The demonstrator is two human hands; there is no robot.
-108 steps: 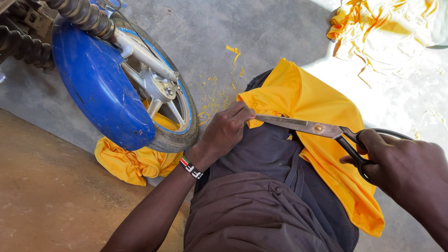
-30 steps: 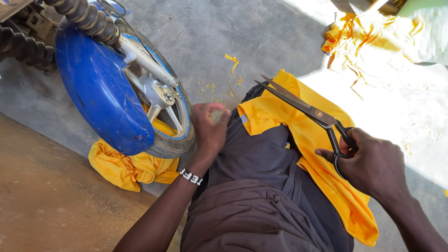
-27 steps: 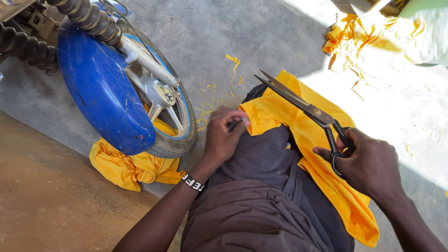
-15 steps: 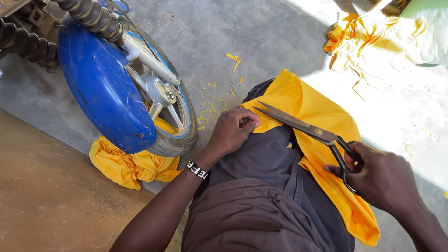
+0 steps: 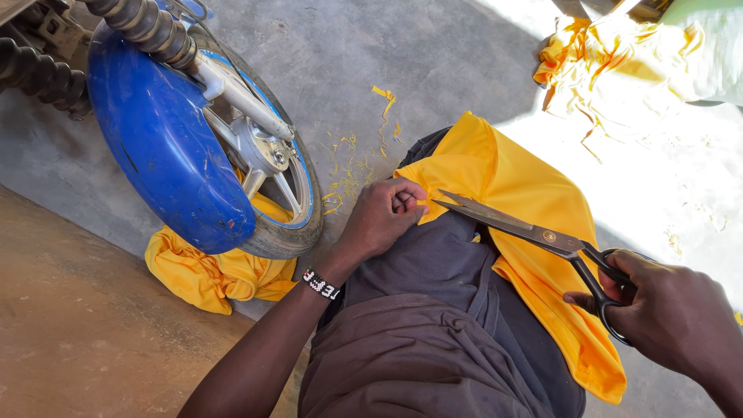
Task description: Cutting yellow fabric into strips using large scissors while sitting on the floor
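Lowering from their raised tilt of a second ago, the scissors [image 5: 515,226] are now lying nearly flat across the yellow cloth [image 5: 534,232], blades parted, tips pointing at the left hand [image 5: 383,217]. That hand is curling shut, pinching the cloth's edge just ahead of the blade tips, a beaded bracelet [image 5: 320,284] sitting on its wrist. The right hand [image 5: 673,321] is gripping the black scissor handles, fingers through the loops, at the cloth's right side. The cloth is draping over the person's dark trousers [image 5: 433,333]. Beyond the left hand, a blue motorcycle wheel [image 5: 193,147] is standing on more yellow cloth, with yellow scraps [image 5: 588,62] lying on the concrete floor [image 5: 433,54].
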